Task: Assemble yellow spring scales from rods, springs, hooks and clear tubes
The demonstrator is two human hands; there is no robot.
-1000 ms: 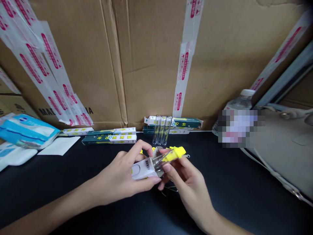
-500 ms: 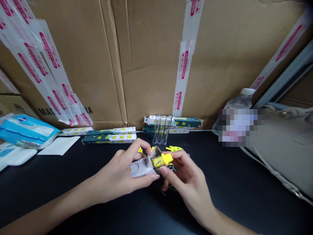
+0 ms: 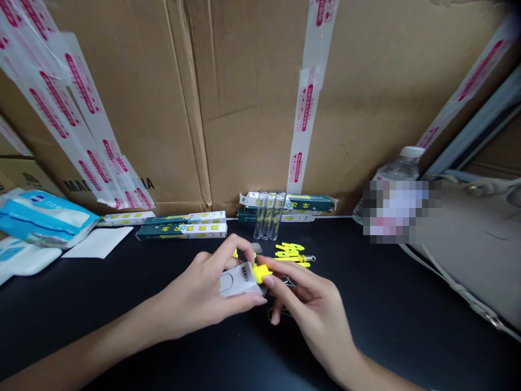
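My left hand point(image 3: 211, 285) is wrapped around a narrow white carton point(image 3: 235, 281), held tilted with its end toward the right. From that end sticks the yellow cap of a spring scale point(image 3: 262, 272); its tube is hidden inside the carton. My right hand point(image 3: 307, 298) pinches the cap between thumb and fingers. Just behind the hands lie several yellow plastic strips point(image 3: 290, 248) and a spring with a metal hook point(image 3: 310, 259). Small metal hooks point(image 3: 288, 281) show partly behind my right fingers.
Three clear tubes point(image 3: 269, 215) stand upright before stacked green-and-white cartons point(image 3: 311, 203). More cartons point(image 3: 182, 230) lie to their left. A blue tissue pack point(image 3: 46, 217) and white paper point(image 3: 99, 242) are at left; a bottle point(image 3: 409, 163) and grey bag point(image 3: 472, 239) at right. Cardboard point(image 3: 248, 98) walls the back.
The spring scale has slid leftward, deeper into the carton, so only its yellow cap shows now. My right hand moved left with it, and the carton's raised end flap is no longer upright.
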